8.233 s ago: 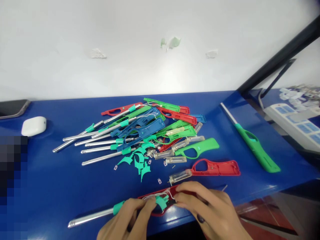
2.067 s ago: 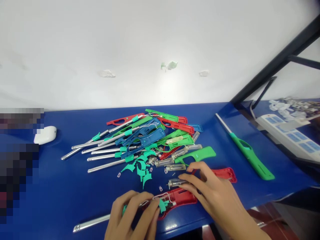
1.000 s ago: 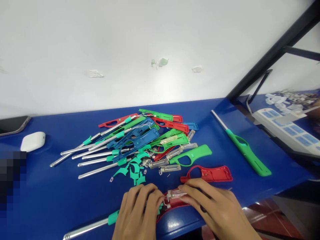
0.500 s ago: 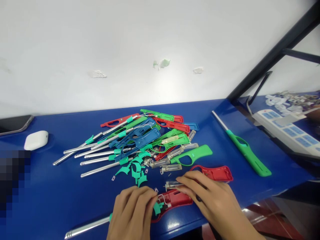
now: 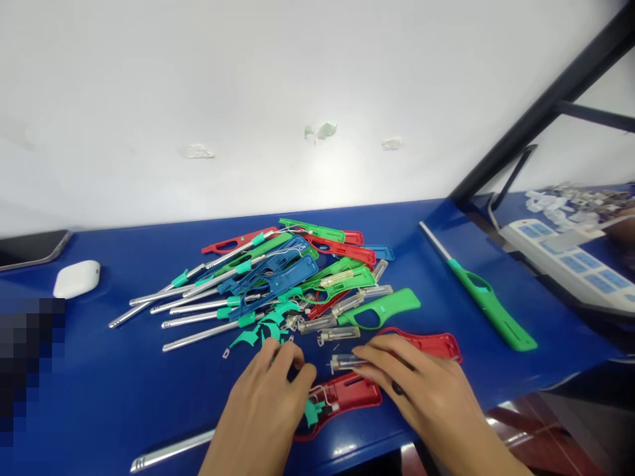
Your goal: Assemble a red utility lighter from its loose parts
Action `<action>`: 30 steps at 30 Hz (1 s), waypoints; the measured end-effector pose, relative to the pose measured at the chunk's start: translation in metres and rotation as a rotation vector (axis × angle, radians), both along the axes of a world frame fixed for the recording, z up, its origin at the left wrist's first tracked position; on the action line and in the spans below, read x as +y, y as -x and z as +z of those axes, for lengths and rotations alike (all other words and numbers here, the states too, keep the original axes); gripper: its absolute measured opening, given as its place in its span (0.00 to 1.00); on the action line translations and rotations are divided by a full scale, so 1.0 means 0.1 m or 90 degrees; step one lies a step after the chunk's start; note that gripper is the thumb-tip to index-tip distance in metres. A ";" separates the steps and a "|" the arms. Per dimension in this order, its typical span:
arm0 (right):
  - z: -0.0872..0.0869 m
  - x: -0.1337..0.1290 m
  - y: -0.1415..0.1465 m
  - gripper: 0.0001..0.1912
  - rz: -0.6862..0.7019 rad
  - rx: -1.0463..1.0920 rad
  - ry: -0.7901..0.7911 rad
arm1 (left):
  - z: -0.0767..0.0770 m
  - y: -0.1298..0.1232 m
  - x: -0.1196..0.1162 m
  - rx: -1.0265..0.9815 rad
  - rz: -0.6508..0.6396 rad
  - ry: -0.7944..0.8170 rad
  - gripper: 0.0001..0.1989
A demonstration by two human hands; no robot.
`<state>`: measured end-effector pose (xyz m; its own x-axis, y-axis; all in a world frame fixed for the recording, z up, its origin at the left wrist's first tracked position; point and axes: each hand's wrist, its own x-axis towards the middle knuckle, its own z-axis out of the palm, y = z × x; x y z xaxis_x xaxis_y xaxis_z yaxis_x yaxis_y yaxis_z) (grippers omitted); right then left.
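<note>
Pinching clear tube (image 5: 346,362): right hand (image 5: 421,383); left hand (image 5: 265,400) near casing (image 5: 357,391).

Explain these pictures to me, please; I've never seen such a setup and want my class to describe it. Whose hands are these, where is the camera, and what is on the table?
There is no machine: these are a person's two bare hands. Every picture comes from one camera worn on that person's head, looking forward and down.

The right hand holds a clear tank above the table. The left hand is bent near the front of the pile; whether it holds anything is hidden. Between the hands lies an open red shell with a teal piece and white wires in it.

On the blue table, the pile includes metal tubes, coloured shells and more tanks. A green lighter lies apart at right; a white case is at left.
</note>
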<state>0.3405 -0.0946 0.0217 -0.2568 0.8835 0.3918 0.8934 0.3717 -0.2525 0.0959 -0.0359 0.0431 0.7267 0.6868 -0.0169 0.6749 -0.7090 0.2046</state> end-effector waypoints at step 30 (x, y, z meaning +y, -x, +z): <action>0.18 0.50 0.18 0.14 0.000 0.286 -0.068 | 0.00 0.12 -0.16 -0.582 0.362 0.080 0.07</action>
